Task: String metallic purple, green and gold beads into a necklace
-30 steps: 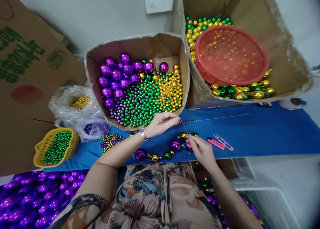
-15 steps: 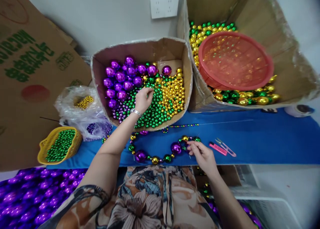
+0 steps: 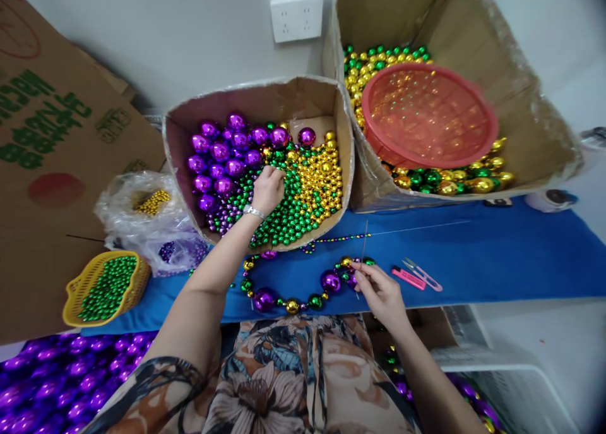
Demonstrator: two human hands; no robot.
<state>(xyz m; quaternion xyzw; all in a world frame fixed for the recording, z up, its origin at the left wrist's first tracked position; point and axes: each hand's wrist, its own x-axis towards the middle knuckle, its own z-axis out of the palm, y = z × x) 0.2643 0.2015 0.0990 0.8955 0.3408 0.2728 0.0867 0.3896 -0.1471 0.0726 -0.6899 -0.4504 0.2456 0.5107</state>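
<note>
Over the small green beads (image 3: pixel 298 216) in the nearer cardboard box (image 3: pixel 350 150), my left hand (image 3: pixel 269 189) has its fingers drawn together; whatever they pinch is hidden. Thumb and fingertips of my right hand (image 3: pixel 379 289) close on a thin needle (image 3: pixel 365 237) that points up and away from me. Beside those fingertips lies a strung bead garland (image 3: pixel 292 306) with purple, gold and green balls, curved across the blue cloth (image 3: pixel 473 263). Large purple balls (image 3: pixel 220 151) and small gold beads (image 3: pixel 315 178) share the box with the green ones.
A pink-handled thread snipper (image 3: pixel 428 277) and a pink box cutter (image 3: pixel 408 278) lie right of my right hand. Behind, a larger carton holds a red basket (image 3: pixel 490 127). At left stand a yellow basket (image 3: pixel 137 289) of green beads and plastic bags (image 3: pixel 118 197) of beads.
The needle in my right hand now stands up visibly above the fingers. My left hand stays over the green beads, its fingers more curled. The whole view has shifted slightly.
</note>
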